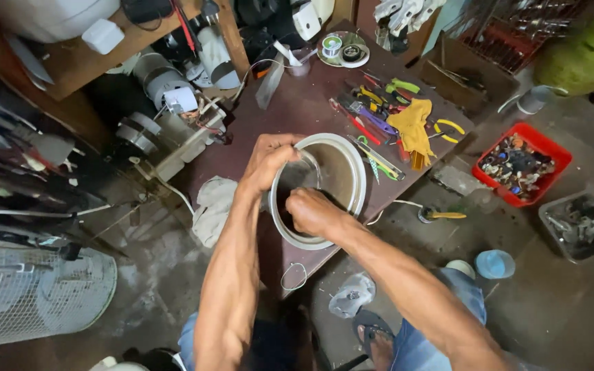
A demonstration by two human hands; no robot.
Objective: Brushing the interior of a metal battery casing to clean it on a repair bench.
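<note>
Both hands (314,209) grip round metal pot (342,175).

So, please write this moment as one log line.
left hand: grips rim of metal pot | right hand: fist inside pot | pot: on brown table | hand tools: beyond pot

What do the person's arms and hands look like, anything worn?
Both arms are bare to the top of the view: no sleeves show. The left hand and right hand have no gloves, and no watch, rings or bands can be seen. Lean, sinewy forearms with no visible markings.
</note>
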